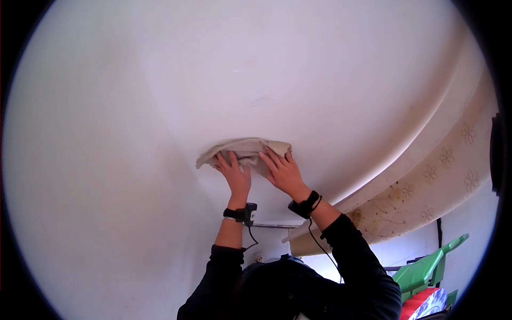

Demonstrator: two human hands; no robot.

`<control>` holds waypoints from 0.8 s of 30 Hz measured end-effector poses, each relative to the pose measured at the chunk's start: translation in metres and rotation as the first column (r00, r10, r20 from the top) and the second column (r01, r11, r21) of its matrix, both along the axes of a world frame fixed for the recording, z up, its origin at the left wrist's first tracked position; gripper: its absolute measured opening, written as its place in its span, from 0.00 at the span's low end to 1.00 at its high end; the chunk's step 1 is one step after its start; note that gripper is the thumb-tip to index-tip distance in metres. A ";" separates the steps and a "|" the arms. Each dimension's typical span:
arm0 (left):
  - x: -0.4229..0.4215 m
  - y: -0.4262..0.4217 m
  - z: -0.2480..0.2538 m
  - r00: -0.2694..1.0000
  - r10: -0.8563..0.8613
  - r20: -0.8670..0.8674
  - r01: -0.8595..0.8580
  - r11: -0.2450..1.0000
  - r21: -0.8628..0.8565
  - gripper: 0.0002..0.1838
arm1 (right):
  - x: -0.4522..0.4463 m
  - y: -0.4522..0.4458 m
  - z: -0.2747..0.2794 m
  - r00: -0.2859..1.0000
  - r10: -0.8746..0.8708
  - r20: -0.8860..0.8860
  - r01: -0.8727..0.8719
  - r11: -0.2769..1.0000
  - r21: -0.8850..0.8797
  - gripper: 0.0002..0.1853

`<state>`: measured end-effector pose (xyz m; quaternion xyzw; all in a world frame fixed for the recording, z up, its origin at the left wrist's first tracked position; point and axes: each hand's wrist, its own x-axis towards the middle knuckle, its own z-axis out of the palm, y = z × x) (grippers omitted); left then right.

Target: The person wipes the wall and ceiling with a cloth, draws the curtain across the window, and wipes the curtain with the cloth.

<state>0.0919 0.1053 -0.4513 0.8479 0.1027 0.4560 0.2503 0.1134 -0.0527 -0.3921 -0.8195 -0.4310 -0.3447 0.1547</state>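
A greyish-beige cloth (pixel 242 146), crumpled and folded along its lower side, is held up against the white wall (pixel 320 80). My left hand (pixel 233 177) holds the cloth's left part, its fingertips pressing into the folds. On the cloth's right part lies my right hand (pixel 284 173), fingers slightly apart and pinning the fabric to the wall. Both wrists wear black straps with small devices and cables, and the forearms come up from black sleeves. The side of the cloth facing the wall is hidden.
A pale curtain-like sheet with flower outlines (pixel 426 176) sweeps along the right side. Below it stand a green plastic chair (pixel 426 272) and a red-and-blue round item (pixel 426 304). A dark object (pixel 496 154) sits at the far right edge.
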 end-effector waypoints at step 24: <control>-0.019 -0.099 0.145 0.969 -0.240 -0.055 0.238 0.860 0.451 0.39 | -0.003 -0.111 0.085 0.912 -0.396 0.104 0.326 0.856 0.402 0.27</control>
